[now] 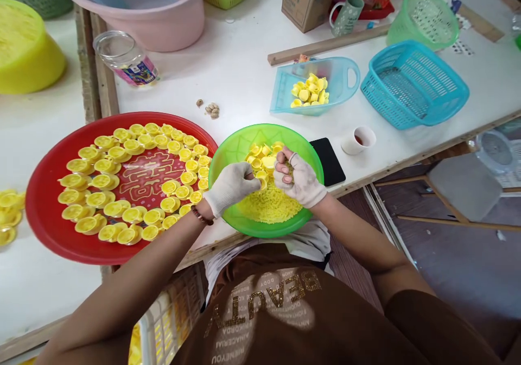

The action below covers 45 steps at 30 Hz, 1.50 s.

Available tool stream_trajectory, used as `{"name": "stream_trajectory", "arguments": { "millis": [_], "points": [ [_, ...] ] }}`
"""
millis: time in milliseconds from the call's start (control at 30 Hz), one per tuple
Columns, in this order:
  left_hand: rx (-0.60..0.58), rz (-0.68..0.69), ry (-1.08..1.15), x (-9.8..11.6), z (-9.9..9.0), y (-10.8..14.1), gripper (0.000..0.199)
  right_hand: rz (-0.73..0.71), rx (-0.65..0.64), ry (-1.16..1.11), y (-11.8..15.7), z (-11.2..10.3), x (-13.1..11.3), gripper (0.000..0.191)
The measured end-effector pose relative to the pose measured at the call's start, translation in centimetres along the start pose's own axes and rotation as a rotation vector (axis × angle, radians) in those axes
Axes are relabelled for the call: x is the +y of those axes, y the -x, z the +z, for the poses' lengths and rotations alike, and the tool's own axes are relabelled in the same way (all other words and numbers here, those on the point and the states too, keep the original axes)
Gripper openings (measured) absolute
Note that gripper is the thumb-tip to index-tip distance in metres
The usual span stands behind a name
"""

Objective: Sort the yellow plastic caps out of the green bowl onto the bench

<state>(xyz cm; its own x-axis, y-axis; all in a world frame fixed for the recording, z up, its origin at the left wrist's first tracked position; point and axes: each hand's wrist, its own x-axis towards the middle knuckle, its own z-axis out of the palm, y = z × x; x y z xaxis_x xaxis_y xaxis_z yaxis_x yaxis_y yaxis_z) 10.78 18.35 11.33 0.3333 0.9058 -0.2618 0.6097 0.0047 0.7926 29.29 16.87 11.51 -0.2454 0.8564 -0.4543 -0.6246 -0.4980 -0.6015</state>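
Over the green bowl (228, 148), both of my gloved hands work close together. The thumb and fingers of my left hand (234, 187) pinch a small yellow plastic cup (262, 178) at its rim. My right hand (299, 179) has its fingers curled in; whatever they hold, if anything, is hidden. Inside the bowl, loose yellow cups (260, 156) lie toward the far side and many tiny yellow pieces (272, 205) cover the near side. To the left, a red tray (44, 213) carries several yellow cups (116, 208) set out in curved rows, partly behind my left forearm.
A blue scoop (280, 96) with more yellow cups stands beyond the bowl. On the right are a black phone (329, 161), a paper cup (358, 140) and a blue basket (415, 85). A clear jar (126, 58) and pink basin (171, 23) sit behind the tray.
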Motion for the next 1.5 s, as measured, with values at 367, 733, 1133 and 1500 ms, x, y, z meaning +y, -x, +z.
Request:
{"name": "stream_trajectory", "arguments": {
  "millis": [367,733,1133,1500],
  "points": [
    [-0.017,-0.058,0.622,1.2,2.2,2.4,0.023,-0.498,0.02,0.153,1.1,4.0,1.2,0.05],
    [0.033,-0.015,0.542,1.2,1.5,2.9,0.035,-0.419,0.071,0.198,1.3,2.8,0.2,0.045],
    [0.107,-0.047,0.663,0.2,1.7,2.6,0.034,-0.476,-0.111,1.207,2.9,-0.2,1.0,0.02],
    [0.099,-0.069,0.626,0.0,1.2,2.7,0.034,-0.553,-0.293,1.496,2.9,-2.1,-1.5,0.008]
  ]
}}
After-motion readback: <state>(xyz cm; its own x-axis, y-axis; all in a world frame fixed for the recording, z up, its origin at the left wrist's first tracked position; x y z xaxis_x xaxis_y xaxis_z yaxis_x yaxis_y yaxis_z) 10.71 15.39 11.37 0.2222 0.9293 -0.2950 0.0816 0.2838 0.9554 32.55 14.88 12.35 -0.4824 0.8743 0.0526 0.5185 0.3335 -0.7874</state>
